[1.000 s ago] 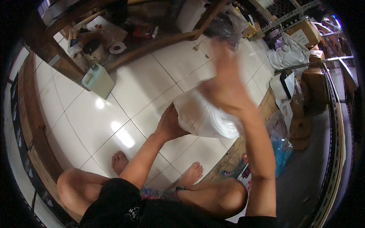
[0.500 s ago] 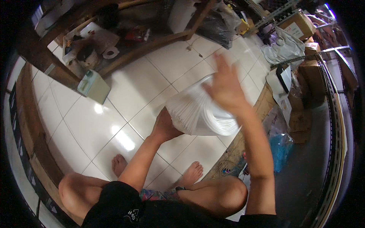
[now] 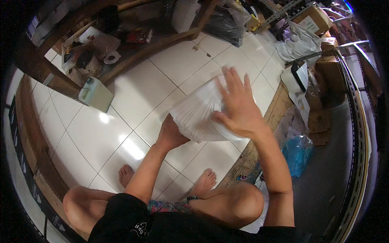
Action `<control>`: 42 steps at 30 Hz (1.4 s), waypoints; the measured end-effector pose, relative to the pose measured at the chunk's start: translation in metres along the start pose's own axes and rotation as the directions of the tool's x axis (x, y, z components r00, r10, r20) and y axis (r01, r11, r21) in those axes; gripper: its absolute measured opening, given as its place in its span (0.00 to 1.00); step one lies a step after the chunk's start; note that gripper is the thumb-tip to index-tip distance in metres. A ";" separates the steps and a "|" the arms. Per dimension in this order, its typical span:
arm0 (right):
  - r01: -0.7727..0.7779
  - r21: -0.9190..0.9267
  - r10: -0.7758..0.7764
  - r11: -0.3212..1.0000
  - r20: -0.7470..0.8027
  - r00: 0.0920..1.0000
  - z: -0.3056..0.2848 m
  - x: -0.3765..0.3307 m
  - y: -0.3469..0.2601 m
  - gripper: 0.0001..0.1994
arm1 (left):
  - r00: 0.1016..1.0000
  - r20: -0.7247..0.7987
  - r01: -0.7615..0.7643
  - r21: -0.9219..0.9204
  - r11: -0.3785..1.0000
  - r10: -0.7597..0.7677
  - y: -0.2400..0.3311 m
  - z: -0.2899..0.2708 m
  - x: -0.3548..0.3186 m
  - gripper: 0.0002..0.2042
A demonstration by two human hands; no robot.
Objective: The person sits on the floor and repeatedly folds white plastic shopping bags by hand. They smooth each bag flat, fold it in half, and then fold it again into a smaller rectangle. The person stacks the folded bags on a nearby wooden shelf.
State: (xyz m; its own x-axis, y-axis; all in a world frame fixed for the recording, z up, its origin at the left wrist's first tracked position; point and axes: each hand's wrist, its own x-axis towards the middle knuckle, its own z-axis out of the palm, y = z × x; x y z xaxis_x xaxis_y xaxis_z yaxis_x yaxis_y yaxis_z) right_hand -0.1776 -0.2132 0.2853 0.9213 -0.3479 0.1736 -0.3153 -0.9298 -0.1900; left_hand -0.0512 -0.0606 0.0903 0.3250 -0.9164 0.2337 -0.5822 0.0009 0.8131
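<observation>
While my left hand (image 3: 172,135) grips the underside of a white plastic bag stack (image 3: 200,115), fingers hidden beneath, my right hand (image 3: 239,109) lies on top, fingers (image 3: 231,79) spread flat, above the tiled floor (image 3: 133,101).

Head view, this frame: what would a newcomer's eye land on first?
First, the thick white stack of sheets at centre, held up over the glossy white tile floor. The left hand grips its lower edge from below, while the right hand lies spread over its right side. Next come the person's bare feet below, and a pale green jug at upper left, beside cluttered wooden shelving.
</observation>
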 end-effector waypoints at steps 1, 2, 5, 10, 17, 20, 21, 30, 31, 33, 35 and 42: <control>0.033 -0.035 -0.030 0.999 0.100 0.995 0.006 -0.001 -0.004 0.54 | 1.000 -0.009 -0.021 -0.007 1.000 0.021 -0.001 0.000 0.000 0.34; 0.090 -0.016 -0.090 0.996 0.009 0.996 -0.008 0.001 -0.006 0.55 | 1.000 -0.020 0.005 0.008 1.000 -0.005 -0.001 -0.002 -0.001 0.34; 0.169 -0.014 -0.170 0.985 -0.094 0.981 -0.026 0.000 -0.028 0.54 | 0.995 0.006 0.098 0.035 0.995 -0.099 0.008 -0.009 -0.004 0.33; 0.188 0.010 -0.185 0.982 -0.119 0.976 -0.020 0.007 -0.028 0.53 | 0.997 -0.014 0.077 0.070 0.995 -0.076 0.013 -0.013 -0.002 0.32; 0.114 -0.210 -0.109 0.971 0.032 0.993 0.014 0.004 0.002 0.51 | 0.996 0.054 0.066 0.098 0.993 -0.072 0.003 -0.006 -0.002 0.33; 0.071 -0.312 -0.041 0.947 0.102 0.994 0.020 0.002 0.013 0.50 | 1.000 0.002 -0.006 0.143 0.990 0.006 0.000 -0.004 -0.001 0.32; 0.054 -0.348 -0.012 0.936 0.123 0.992 0.020 0.002 0.016 0.50 | 1.000 -0.023 -0.015 0.098 0.995 0.017 0.002 -0.005 -0.003 0.32; -0.060 -0.059 0.063 0.996 0.063 0.996 0.003 0.028 0.045 0.47 | 0.996 -0.047 -0.072 0.099 0.993 0.077 0.001 0.003 0.004 0.27; -0.009 -0.008 0.008 1.000 -0.054 0.999 -0.009 0.033 0.044 0.46 | 0.992 -0.085 -0.085 0.100 0.991 0.093 -0.004 0.004 0.000 0.27; 0.106 0.071 -0.080 0.992 -0.300 0.951 -0.044 0.047 0.035 0.46 | 0.992 -0.051 -0.104 0.181 0.978 0.115 -0.001 -0.009 0.001 0.26; 0.027 0.017 -0.023 0.999 -0.168 0.986 -0.038 0.044 0.025 0.47 | 0.993 -0.025 -0.111 0.176 0.978 0.117 0.000 -0.009 -0.002 0.25; 0.059 0.075 -0.041 0.995 -0.228 0.973 -0.041 0.041 0.031 0.46 | 0.999 0.018 -0.044 0.204 0.978 0.041 -0.019 -0.008 -0.009 0.24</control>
State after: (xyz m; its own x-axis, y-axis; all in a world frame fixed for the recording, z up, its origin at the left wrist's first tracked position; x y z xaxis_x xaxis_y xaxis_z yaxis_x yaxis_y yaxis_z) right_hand -0.1589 -0.2611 0.3266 0.8572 -0.3278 0.3972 -0.2421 -0.9372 -0.2511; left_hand -0.0369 -0.0489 0.0769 0.2869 -0.9228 0.2571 -0.7356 -0.0403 0.6762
